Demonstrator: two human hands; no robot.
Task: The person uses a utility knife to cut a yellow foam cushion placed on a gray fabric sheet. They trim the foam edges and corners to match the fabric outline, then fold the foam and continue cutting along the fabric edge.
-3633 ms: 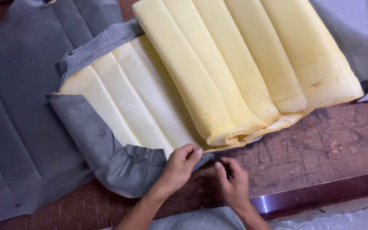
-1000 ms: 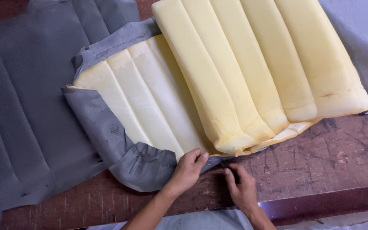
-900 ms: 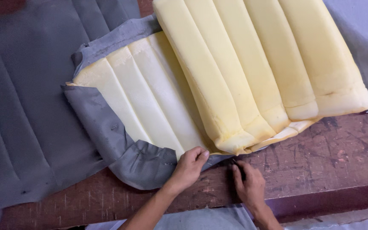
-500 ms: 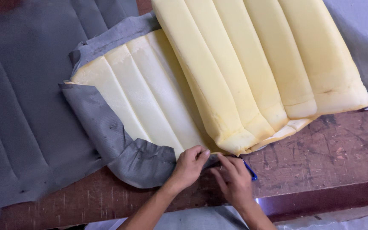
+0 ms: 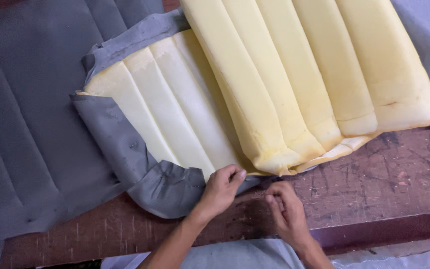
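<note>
Head camera looks down as the left hand [image 5: 221, 188] pinches the grey fabric cover [image 5: 167, 187] at the near corner of the yellow foam cushion [image 5: 274, 89], while the right hand [image 5: 285, 211] sits just beside it on the worn red-brown tabletop [image 5: 374, 174], fingers curled; whether it grips anything I cannot tell. Best, I'd judge, to keep that fabric taut and work evenly along the foam edge so nothing bunches.

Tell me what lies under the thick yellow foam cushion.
Under the thick yellow ribbed foam cushion lies a thinner pale foam panel, edged by grey fabric cover, on the worn brown wooden table. How far the panel extends beneath is hidden.
</note>
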